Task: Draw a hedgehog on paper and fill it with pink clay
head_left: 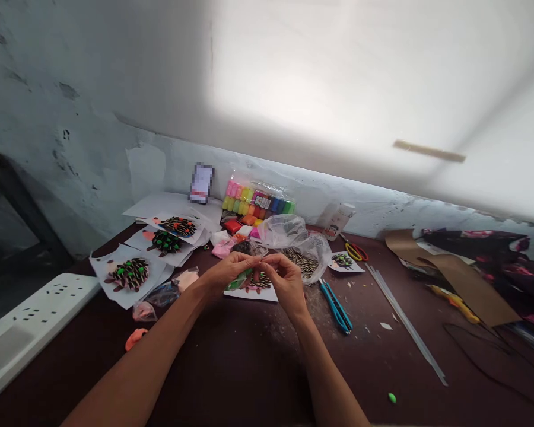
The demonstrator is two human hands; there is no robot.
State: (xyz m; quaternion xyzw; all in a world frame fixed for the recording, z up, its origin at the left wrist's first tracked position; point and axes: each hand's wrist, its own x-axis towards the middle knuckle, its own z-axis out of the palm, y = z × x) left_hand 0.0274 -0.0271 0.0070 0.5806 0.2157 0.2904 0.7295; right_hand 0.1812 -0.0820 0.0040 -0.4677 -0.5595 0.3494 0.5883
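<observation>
Left hand (235, 270) and right hand (287, 280) are held tip to tip above the table (249, 356), fingers curled and thumbs drawn in close to the forefingers. Whether something tiny is pinched between them cannot be told. A green packet (237, 282) is seen under the left palm; whether it is gripped or merely touched is unclear. Directly below, a white card (267, 295) with a spiky figure (261, 281) is partly covered by the hands.

If a small piece is held, it could be dropped among the spikes should the pinch be loosened. The spikes could be bent or dislodged if the wrists were lowered too far, and the card could be dragged askew by the packet. Seed-like striped pieces could be spilled if their clear bag (323, 252), just beyond the right hand, were knocked. Near the right forearm, a teal-handled tool (336, 306) could be nudged by a sideways swing.
</observation>
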